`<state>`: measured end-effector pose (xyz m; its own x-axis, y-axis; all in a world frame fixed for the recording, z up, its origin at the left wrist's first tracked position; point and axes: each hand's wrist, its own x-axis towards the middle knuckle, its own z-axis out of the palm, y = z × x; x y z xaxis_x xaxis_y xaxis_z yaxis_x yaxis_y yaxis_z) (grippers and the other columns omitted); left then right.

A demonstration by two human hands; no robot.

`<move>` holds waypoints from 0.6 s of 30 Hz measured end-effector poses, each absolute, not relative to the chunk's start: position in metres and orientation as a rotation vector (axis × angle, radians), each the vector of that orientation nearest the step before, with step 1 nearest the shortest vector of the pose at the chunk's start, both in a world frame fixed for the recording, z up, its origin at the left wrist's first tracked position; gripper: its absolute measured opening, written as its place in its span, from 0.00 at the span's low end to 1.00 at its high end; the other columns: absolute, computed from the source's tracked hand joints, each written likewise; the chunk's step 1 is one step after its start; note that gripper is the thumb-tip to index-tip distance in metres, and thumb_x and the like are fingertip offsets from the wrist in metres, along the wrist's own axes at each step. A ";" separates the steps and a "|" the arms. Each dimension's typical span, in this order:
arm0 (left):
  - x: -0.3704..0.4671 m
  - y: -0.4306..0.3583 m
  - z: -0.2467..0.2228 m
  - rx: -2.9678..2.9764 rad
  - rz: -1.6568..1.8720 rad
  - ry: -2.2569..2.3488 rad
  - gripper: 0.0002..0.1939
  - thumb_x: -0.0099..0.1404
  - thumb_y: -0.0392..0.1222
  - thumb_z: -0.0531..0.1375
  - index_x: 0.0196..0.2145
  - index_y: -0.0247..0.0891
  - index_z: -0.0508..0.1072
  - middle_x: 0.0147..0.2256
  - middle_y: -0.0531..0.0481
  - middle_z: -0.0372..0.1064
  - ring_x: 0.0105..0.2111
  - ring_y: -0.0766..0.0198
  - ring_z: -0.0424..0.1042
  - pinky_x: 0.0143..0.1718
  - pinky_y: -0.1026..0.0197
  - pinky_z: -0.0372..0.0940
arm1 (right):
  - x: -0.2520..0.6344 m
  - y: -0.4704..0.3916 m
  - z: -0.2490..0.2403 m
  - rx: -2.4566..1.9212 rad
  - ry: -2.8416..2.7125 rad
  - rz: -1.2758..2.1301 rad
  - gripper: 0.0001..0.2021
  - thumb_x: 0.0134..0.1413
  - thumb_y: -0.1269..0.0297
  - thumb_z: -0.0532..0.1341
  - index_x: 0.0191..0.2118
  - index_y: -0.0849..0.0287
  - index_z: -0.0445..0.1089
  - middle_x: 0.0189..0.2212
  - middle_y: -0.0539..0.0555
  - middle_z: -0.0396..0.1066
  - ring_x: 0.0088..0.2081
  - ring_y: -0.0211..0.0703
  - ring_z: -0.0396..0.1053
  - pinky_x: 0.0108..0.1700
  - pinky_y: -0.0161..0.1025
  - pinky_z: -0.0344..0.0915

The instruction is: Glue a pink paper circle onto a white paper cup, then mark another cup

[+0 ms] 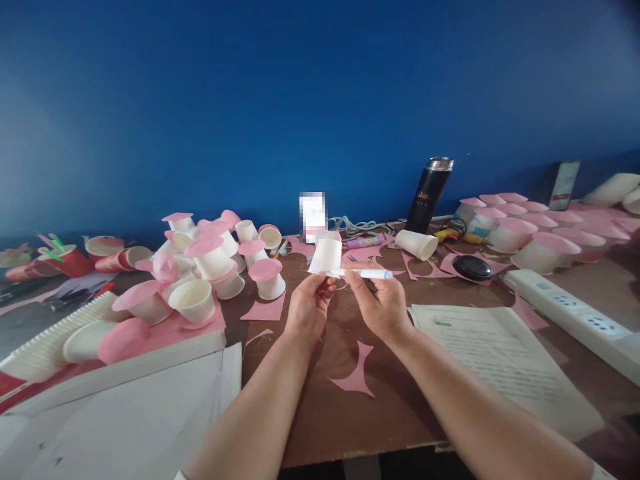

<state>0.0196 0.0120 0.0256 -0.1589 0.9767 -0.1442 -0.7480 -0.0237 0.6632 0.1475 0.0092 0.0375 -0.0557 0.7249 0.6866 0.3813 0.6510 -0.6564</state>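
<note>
A small white paper cup [327, 257] is held over the middle of the brown table by my left hand [313, 301], whose fingers are closed at its lower edge. A white marker with a pale blue end [373, 274] lies across the fingers of my right hand [383, 303], which grips it. The marker's other end reaches the cup's lower edge, close to my left fingertips. Pink paper scraps surround the hands, one of them [359, 377] on the table below my right hand.
White cups with pink paper discs [210, 257] crowd the left, more [545, 250] the back right. A black bottle [430, 197], a tipped cup [416, 245], a black round object [471, 267], a power strip [575, 307] and printed sheets [495, 360] are right. A white box [125, 413] is front left.
</note>
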 end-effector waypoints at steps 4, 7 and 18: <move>0.020 0.011 0.026 0.426 1.592 0.740 0.02 0.56 0.30 0.61 0.26 0.28 0.73 0.26 0.48 0.69 0.27 0.71 0.70 0.30 0.70 0.66 | 0.147 0.009 0.038 -0.914 -1.650 0.328 0.09 0.60 0.61 0.56 0.41 0.53 0.73 0.39 0.53 0.75 0.43 0.45 0.72 0.47 0.43 0.67; 0.020 0.012 0.026 0.435 1.597 0.735 0.02 0.56 0.30 0.61 0.26 0.28 0.73 0.26 0.48 0.69 0.27 0.71 0.70 0.30 0.70 0.67 | 0.147 0.009 0.038 -0.934 -1.636 0.318 0.09 0.60 0.61 0.56 0.40 0.53 0.73 0.38 0.53 0.75 0.42 0.45 0.72 0.47 0.42 0.67; 0.019 0.013 0.025 0.390 1.599 0.718 0.03 0.57 0.29 0.60 0.25 0.29 0.73 0.25 0.49 0.69 0.26 0.71 0.70 0.29 0.70 0.67 | 0.148 0.010 0.038 -0.950 -1.654 0.358 0.10 0.60 0.59 0.56 0.38 0.53 0.74 0.37 0.54 0.76 0.40 0.46 0.73 0.46 0.44 0.68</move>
